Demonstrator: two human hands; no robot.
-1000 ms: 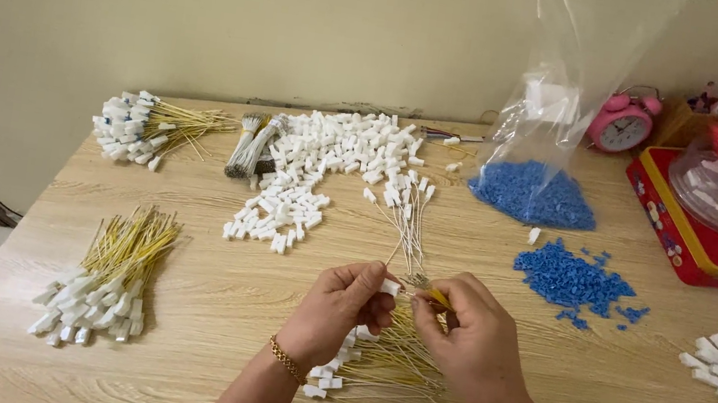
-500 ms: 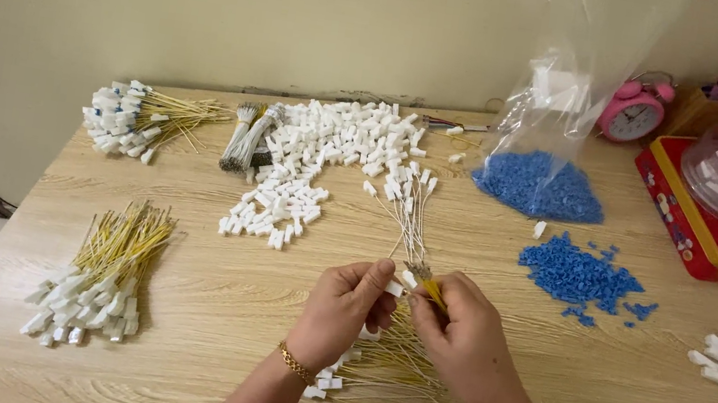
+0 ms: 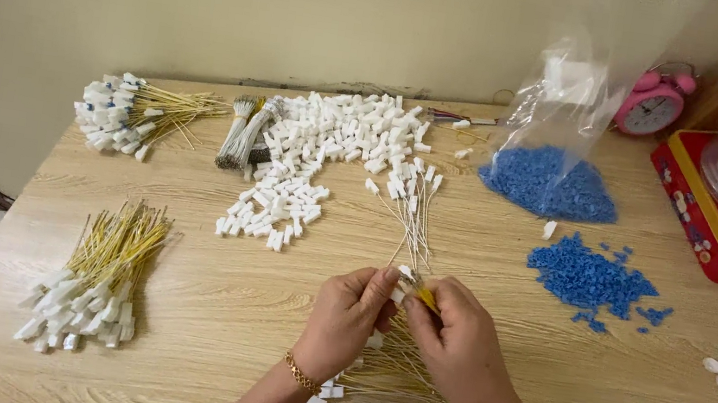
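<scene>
Left hand [image 3: 349, 320]: I saw it pinching a small white connector [image 3: 406, 275] at the fingertips.
Right hand [image 3: 457, 340]: I saw it gripping a yellow wire [image 3: 425, 297] against that connector, touching the left.
Under the hands: a loose bundle of wires [image 3: 387, 369] lay on the wooden table [image 3: 250, 308].
At 11 o'clock: a white connector pile [image 3: 329, 146].
At 2 o'clock: blue pellets [image 3: 590, 279].
At 9 o'clock: a finished yellow bundle [image 3: 101, 273].

I see even, soft indoor light, bright enough all over the wooden table [image 3: 174, 316]. Shadows are faint and short beneath my hands. The clear plastic bag [image 3: 580, 92] catches pale glare. Focus is fair at centre; fine wires smear slightly, and the right edge looks softer.
</scene>
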